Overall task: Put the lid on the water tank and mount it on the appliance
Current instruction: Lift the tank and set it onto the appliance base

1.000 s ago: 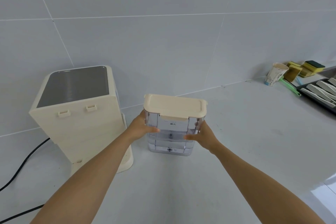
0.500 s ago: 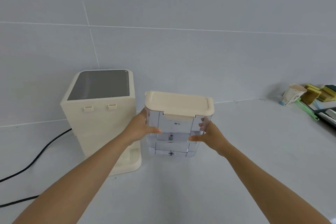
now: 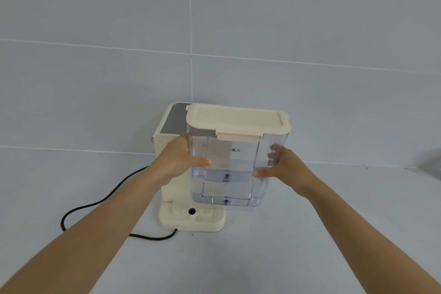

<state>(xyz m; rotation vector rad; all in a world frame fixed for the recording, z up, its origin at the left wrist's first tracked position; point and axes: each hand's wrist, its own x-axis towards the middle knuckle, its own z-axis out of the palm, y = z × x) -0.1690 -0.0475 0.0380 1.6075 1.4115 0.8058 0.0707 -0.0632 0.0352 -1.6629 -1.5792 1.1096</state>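
Note:
I hold a clear plastic water tank [image 3: 229, 184] upright in the air, with its cream lid [image 3: 238, 120] seated on top. My left hand [image 3: 177, 160] grips the tank's left side and my right hand [image 3: 288, 169] grips its right side. The tank hangs just above the cream base [image 3: 191, 219] of the appliance [image 3: 164, 143], in front of the appliance's tall body and hiding most of it. A round port [image 3: 191, 210] shows on the base below the tank's bottom left corner.
A black power cord [image 3: 100, 200] loops over the grey counter from the appliance's base to the left. A grey tiled wall [image 3: 214, 31] stands right behind the appliance.
Both hands have lifted the lidded tank off the counter and carried it left, over the appliance's base. My view has turned left, so the cup and sponges at the right are gone.

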